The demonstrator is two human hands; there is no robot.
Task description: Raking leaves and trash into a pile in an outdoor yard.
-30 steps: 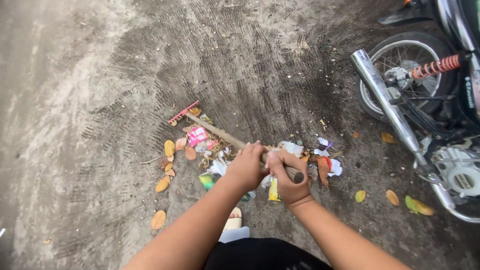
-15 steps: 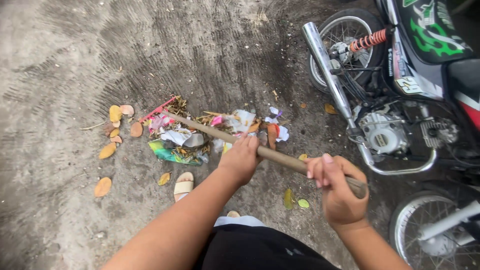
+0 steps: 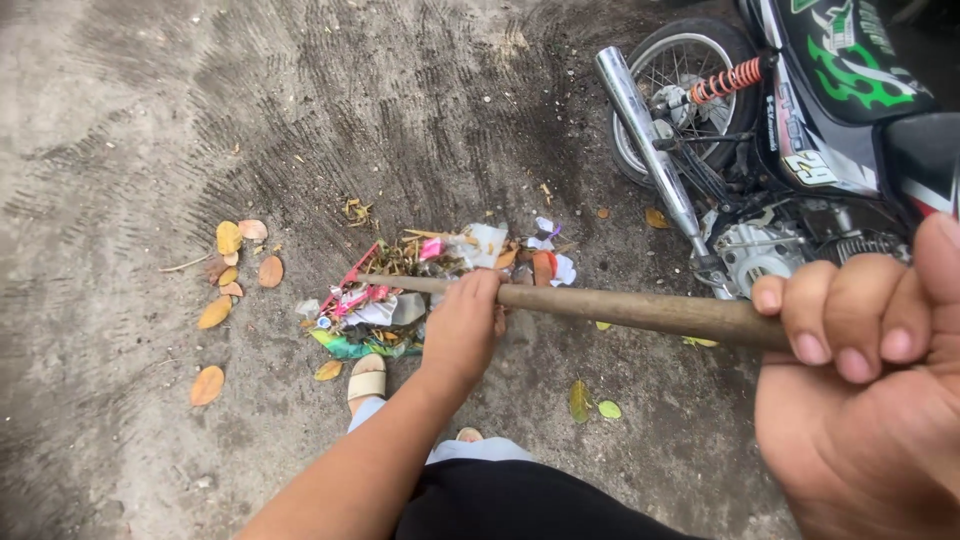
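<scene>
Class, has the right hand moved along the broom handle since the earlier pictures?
Yes. The right hand has slid back up the handle, away from the left hand and litter pile.

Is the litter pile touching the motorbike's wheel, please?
No, the litter pile lies apart from the wheel, bare ground between them.

Litter pile (image 3: 420, 285) under broom handle (image 3: 620, 308), leaves (image 3: 235, 275) to its left. Motorcycle (image 3: 790, 150) right, probably parked.

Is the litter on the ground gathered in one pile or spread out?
Mostly gathered: the litter pile sits at the broom handle's end; some leaves lie apart.
</scene>
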